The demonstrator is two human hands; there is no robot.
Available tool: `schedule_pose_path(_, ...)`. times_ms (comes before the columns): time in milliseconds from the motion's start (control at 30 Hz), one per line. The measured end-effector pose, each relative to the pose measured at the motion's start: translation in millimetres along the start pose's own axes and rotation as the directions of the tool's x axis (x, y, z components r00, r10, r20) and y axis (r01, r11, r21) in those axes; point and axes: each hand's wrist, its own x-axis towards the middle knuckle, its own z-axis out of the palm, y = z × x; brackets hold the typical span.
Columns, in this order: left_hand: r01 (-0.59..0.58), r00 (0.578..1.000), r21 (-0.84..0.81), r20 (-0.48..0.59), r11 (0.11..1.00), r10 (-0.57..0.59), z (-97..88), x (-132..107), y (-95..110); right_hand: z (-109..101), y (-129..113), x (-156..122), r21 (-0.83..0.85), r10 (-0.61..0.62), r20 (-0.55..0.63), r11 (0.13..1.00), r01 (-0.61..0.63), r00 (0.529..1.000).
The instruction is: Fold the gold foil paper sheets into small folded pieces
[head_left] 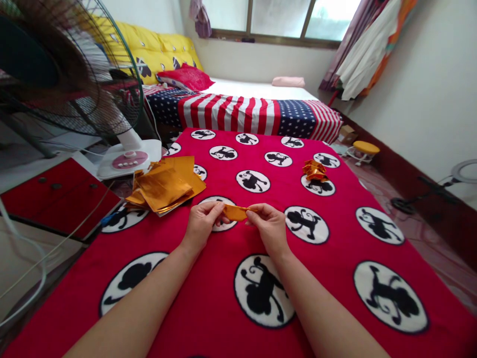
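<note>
A small folded piece of gold foil paper (235, 213) stretches between my two hands, above the middle of the red cloth (208, 308). My left hand (203, 221) pinches its left end between thumb and fingers. At the other end, my right hand (267, 223) grips it the same way. To the left lies a loose stack of flat gold foil sheets (169, 184), some askew. Several folded gold foil pieces (315, 170) sit in a small heap on the right, farther back.
A fan (74, 74) on a white base stands at the left, beside a red-topped cabinet (55, 194) with cables across it. Beyond the cloth is a bed (238, 113) with a striped cover. A yellow stool (366, 147) stands on the floor at the right.
</note>
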Motion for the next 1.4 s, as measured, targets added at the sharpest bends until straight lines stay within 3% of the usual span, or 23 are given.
schedule_pose_path(300,-0.008,1.000,-0.069,0.018,0.998,0.009,2.3,-2,1,-1,-2,-1,-0.029,-0.050,0.053,0.998,0.052,0.997)
schedule_pose_path(533,-0.034,0.999,-0.051,0.026,0.998,0.035,2.6,0,2,-4,1,0,-0.269,-0.275,0.039,0.923,0.275,0.961)
schedule_pose_path(700,-0.083,0.996,0.039,0.020,0.996,0.082,4.0,1,-5,-3,-3,-2,-0.321,-0.371,0.100,0.866,0.383,0.923)
schedule_pose_path(900,-0.258,0.966,0.308,0.077,0.916,0.247,6.8,-3,-7,0,2,-2,-0.410,-0.334,0.154,0.835,0.367,0.930)
schedule_pose_path(1000,-0.327,0.945,0.360,0.116,0.874,0.306,7.0,-5,-7,0,4,-1,-0.479,-0.343,0.157,0.794,0.375,0.926)
schedule_pose_path(1300,-0.337,0.941,0.448,0.122,0.828,0.317,5.7,-4,-9,-3,2,3,-0.538,-0.368,0.041,0.775,0.331,0.929)
schedule_pose_path(1400,-0.371,0.924,0.557,0.140,0.743,0.357,5.0,-1,-7,-2,1,2,-0.523,-0.356,0.045,0.788,0.325,0.934)
